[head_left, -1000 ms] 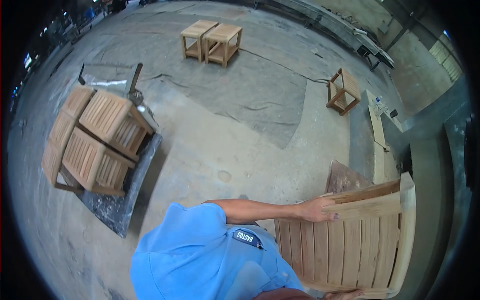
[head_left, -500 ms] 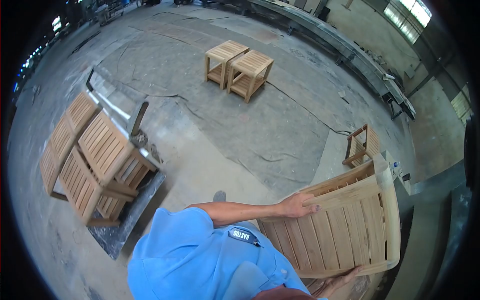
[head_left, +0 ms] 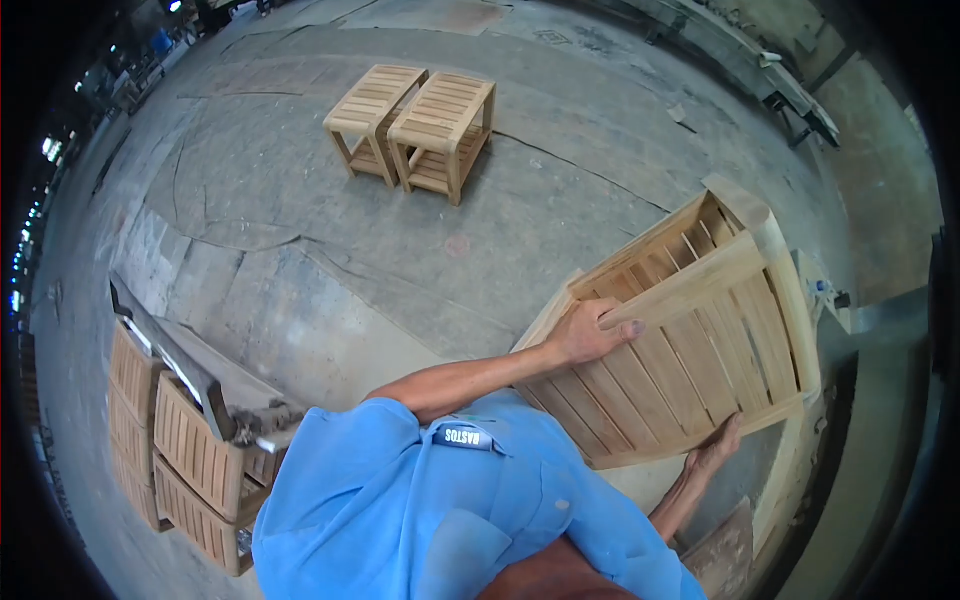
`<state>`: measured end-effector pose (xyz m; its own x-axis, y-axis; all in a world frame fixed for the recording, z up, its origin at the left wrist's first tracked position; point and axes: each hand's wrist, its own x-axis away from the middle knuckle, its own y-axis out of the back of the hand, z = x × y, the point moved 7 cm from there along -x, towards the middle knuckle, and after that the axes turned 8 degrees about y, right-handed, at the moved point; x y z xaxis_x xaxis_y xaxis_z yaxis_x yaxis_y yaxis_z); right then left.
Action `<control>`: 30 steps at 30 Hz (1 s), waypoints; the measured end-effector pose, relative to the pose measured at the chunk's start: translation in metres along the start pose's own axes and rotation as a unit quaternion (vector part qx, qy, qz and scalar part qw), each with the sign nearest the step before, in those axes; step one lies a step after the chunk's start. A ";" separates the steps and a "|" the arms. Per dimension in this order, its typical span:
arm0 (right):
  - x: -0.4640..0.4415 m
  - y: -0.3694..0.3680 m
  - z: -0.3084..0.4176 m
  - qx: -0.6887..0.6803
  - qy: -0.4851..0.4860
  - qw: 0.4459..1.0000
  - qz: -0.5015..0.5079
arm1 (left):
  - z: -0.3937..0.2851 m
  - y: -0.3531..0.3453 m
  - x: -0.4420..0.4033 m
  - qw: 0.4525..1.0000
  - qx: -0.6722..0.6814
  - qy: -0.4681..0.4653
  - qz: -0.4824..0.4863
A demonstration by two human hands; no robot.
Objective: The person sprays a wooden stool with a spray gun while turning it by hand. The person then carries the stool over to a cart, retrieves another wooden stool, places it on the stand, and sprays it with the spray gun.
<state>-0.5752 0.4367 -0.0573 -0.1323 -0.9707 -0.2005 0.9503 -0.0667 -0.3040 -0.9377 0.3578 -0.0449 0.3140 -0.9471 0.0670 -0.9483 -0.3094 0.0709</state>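
A slatted wooden stool (head_left: 665,375) is held tilted in front of my body at the right, its slatted face towards me. My left hand (head_left: 590,332) is closed over its upper rail, fingers wrapped round the wood. Lower down, my right hand (head_left: 718,445) grips the bottom edge near the right corner, with part of its fingers hidden behind the frame. More slats and an inner space show through the stool's open upper side.
Two similar stools (head_left: 440,130) stand side by side on the floor ahead. At the left, several stacked stools (head_left: 200,450) lie by a trolley's metal handle (head_left: 175,350). A long bench (head_left: 720,60) runs along the back right, and a dark-edged ledge (head_left: 890,430) is at my right.
My view has turned right, so the floor stools and trolley shift left. Both hands have brought the held stool higher in view, and it now covers the small stool behind it.
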 end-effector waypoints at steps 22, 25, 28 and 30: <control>-0.357 -0.563 -0.486 0.110 -0.302 0.933 0.163 | 0.207 0.396 -0.517 0.937 -0.021 0.261 -0.233; -0.370 -0.613 -0.580 0.133 -0.350 0.910 0.178 | 0.271 0.445 -0.571 0.919 -0.048 0.309 -0.240; -0.381 -0.652 -0.662 0.144 -0.365 0.900 0.188 | 0.327 0.484 -0.619 0.906 -0.070 0.337 -0.245; -0.384 -0.676 -0.705 0.151 -0.376 0.892 0.199 | 0.369 0.503 -0.642 0.904 -0.066 0.337 -0.256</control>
<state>-1.3656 1.0175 -0.4312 0.3508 -0.8041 0.4800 0.9276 0.3686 -0.0604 -1.6333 0.7783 -0.4190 0.7098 -0.4010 0.5792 -0.6702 -0.6375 0.3800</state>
